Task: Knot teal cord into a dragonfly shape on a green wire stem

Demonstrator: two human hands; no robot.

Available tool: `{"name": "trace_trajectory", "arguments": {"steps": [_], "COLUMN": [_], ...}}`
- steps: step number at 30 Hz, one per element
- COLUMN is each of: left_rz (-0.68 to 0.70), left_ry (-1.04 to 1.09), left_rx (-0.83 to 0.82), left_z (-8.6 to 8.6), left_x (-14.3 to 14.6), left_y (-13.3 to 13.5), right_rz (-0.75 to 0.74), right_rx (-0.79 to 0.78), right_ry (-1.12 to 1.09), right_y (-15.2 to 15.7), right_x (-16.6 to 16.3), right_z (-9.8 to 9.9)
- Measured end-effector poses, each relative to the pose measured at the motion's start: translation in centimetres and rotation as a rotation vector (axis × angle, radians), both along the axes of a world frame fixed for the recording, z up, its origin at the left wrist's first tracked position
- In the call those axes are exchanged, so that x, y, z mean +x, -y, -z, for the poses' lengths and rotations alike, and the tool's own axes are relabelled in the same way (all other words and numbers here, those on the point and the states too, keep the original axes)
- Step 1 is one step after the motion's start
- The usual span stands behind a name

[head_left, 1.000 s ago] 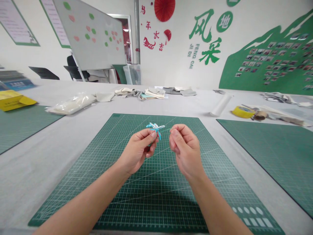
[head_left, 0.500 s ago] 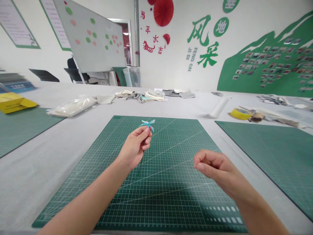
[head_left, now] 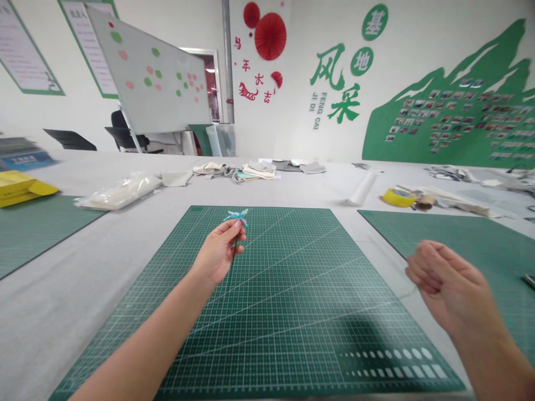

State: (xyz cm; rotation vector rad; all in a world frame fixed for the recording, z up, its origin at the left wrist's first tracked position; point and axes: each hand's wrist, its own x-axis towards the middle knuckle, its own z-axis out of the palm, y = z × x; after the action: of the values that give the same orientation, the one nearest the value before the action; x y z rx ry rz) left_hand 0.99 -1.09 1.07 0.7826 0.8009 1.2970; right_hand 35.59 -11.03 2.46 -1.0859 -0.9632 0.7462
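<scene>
The green cutting mat (head_left: pixel 267 312) lies square in front with its whole surface bare. Strips of grey table (head_left: pixel 83 267) separate it from a second mat (head_left: pixel 460 239) on the right and a third mat (head_left: pixel 33 223) on the left. The clutter sits well back, past the mat's far edge: a plastic bag (head_left: pixel 119 192), a cloth pile (head_left: pixel 251 170), a white roll (head_left: pixel 363 187) and a yellow tape roll (head_left: pixel 399 196).

A small blue-and-white bow (head_left: pixel 236 216) is held in the air just short of that far edge, left of the middle. It stands out above the fingertips of the left hand (head_left: pixel 219 253). That hand's thumb and forefinger are pinched on the bow's underside, with the other fingers curled in below.

The right hand (head_left: pixel 449 281) hangs well apart from it, over the mat's right edge. Its fingers are curled together and the thumb is pressed to the forefinger (whether anything thin sits in that pinch cannot be told).
</scene>
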Motion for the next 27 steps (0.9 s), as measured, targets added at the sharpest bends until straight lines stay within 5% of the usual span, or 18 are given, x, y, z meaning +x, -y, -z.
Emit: {"name": "trace_trajectory", "arguments": {"steps": [3,5,10,14,18,20,24,27], "left_rz": [-0.006,0.007,0.068,0.081,0.088,0.076,0.022,0.004], "left_ry": [0.0,-0.001,-0.008,0.002,0.022,0.024,0.018,-0.034], "left_rx": [-0.01,-0.019,-0.019,-0.015,-0.031,-0.024,-0.002,0.01], "left_z": [-0.1,-0.1,-0.1,0.0,-0.4,-0.5,-0.6,-0.3], "left_x": [-0.2,-0.2,0.5,0.9,0.7,0.4,-0.1,-0.2], "left_y": [-0.1,0.0,0.5,0.8,0.9,0.8,0.4,0.2], "right_rz": [0.223,0.37,0.242,-0.235,-0.85,-0.869,-0.649,-0.679], "right_rx": [0.076,0.053,0.17,0.052,-0.226,-0.287,-0.259,-0.263], "right_ry": [0.145,0.473,0.967,0.723,0.305,0.283,0.236,0.191], "right_y": [-1.3,-2.6,-5.4,-6.4,-7.4,-7.8,-8.2,-8.0], "right_x": [0.1,-0.6,-8.7,-17.8,-21.5,-21.3,-19.7,-19.2], "right_z": [0.2,0.7,0.6,0.7,2.3,3.0,3.0,2.5]}}
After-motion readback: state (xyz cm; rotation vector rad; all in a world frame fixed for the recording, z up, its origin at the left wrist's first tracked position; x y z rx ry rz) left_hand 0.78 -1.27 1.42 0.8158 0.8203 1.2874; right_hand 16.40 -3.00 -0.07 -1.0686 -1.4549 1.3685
